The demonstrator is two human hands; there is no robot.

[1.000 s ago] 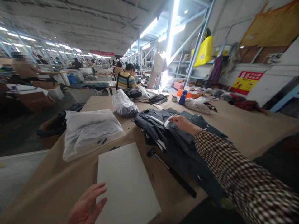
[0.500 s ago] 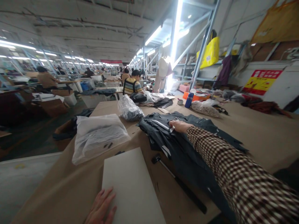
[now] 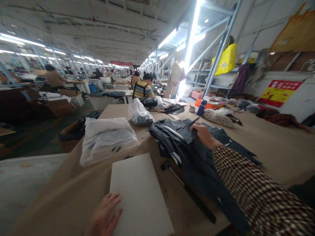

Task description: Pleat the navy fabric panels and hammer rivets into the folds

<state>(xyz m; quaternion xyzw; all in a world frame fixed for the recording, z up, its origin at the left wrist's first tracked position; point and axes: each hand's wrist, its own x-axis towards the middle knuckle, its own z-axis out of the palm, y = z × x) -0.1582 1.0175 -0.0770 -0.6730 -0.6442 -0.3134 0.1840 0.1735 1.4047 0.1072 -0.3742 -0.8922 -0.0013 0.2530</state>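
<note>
My left hand (image 3: 106,213) lies with its fingers apart on the left edge of a flat white board (image 3: 141,190). Across the table, my right hand (image 3: 204,135) pinches the edge of a dark grey fabric piece (image 3: 190,126) and holds it slightly raised above a heap of dark cut fabric (image 3: 177,147). White strips show among the layers of that heap. Between board and heap lies a hammer (image 3: 188,188) with a dark head, a metal shaft and a black handle.
A translucent plastic bag (image 3: 108,139) lies on the brown-covered table (image 3: 73,186), left of the heap. Behind stand a filled clear bag (image 3: 140,113), a blue bottle (image 3: 201,107) and an orange box (image 3: 214,104). A person in a striped top (image 3: 142,88) sits beyond.
My right hand has moved a little right and toward me, lifting an edge of dark fabric. A small white piece was at its fingertips before. My left hand stays on the board.
</note>
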